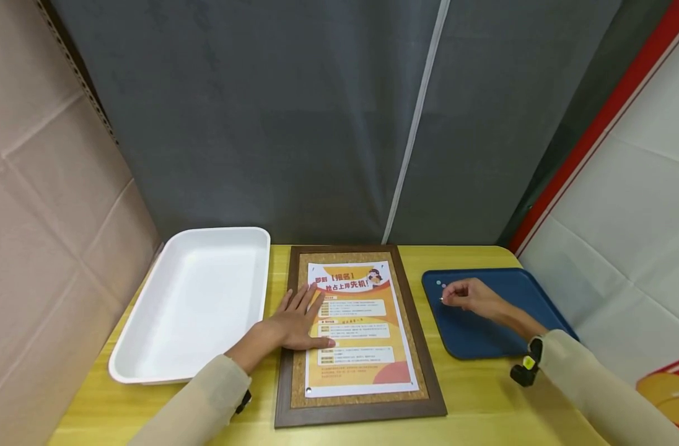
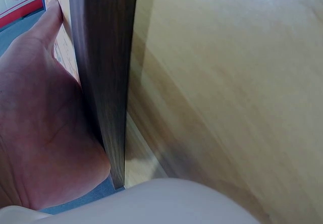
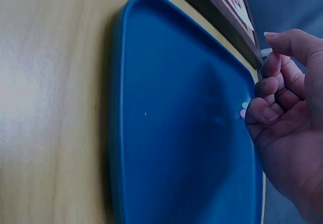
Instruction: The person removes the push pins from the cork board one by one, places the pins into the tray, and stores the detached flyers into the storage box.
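Note:
My left hand (image 1: pixel 298 323) lies flat with fingers spread on the left side of a framed cork board (image 1: pixel 360 401), across the frame's edge and a printed poster (image 1: pixel 367 365). A round tack (image 1: pixel 308 391) sits at the poster's lower left corner. Over the left part of a blue tray (image 1: pixel 512 337), my right hand (image 1: pixel 473 297) pinches a small pale thumbtack (image 3: pixel 266 52) between thumb and index finger, its other fingers curled. Most of that tack is hidden by the fingertips. Small round pale tacks (image 3: pixel 244 109) lie on the tray beside this hand.
A deep white tray (image 1: pixel 205 297) stands on the yellow wooden table (image 1: pixel 479 396), left of the board. Behind the table hangs a grey curtain (image 1: pixel 272 124). Pale panels close off both sides, the right one with a red stripe.

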The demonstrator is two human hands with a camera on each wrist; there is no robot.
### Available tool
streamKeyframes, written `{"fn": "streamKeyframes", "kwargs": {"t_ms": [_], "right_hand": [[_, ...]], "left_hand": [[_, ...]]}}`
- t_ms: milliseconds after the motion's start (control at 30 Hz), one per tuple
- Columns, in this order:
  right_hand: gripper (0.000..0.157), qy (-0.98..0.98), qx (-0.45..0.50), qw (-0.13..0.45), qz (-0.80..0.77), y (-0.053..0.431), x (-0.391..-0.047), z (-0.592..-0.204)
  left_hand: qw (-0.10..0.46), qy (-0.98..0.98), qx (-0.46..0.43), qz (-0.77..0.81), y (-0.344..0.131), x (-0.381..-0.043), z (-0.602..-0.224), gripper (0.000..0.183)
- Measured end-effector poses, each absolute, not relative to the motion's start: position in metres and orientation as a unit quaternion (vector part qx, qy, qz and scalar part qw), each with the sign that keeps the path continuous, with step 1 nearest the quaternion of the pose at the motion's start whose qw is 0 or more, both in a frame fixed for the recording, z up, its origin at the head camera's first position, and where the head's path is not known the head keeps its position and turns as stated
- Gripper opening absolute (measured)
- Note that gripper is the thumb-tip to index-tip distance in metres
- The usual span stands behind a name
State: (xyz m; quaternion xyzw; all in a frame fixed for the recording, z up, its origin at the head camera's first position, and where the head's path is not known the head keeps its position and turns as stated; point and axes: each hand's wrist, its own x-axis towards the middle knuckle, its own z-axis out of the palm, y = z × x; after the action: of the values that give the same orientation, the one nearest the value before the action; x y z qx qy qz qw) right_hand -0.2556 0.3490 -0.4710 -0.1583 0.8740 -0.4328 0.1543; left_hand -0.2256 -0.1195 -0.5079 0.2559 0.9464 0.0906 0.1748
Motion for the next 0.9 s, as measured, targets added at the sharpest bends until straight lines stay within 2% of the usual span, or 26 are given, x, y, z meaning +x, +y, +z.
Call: {"fn": "streamKeyframes", "kwargs": {"t_ms": [900], "right_hand": [[0.014, 0.902, -0.123, 0.122, -0.394, 0.372, -0.287, -0.488]], "left_hand": [[0.177, 0.948, 0.250, 0.082, -0.120, -0.228, -0.514, 0.124]]}}
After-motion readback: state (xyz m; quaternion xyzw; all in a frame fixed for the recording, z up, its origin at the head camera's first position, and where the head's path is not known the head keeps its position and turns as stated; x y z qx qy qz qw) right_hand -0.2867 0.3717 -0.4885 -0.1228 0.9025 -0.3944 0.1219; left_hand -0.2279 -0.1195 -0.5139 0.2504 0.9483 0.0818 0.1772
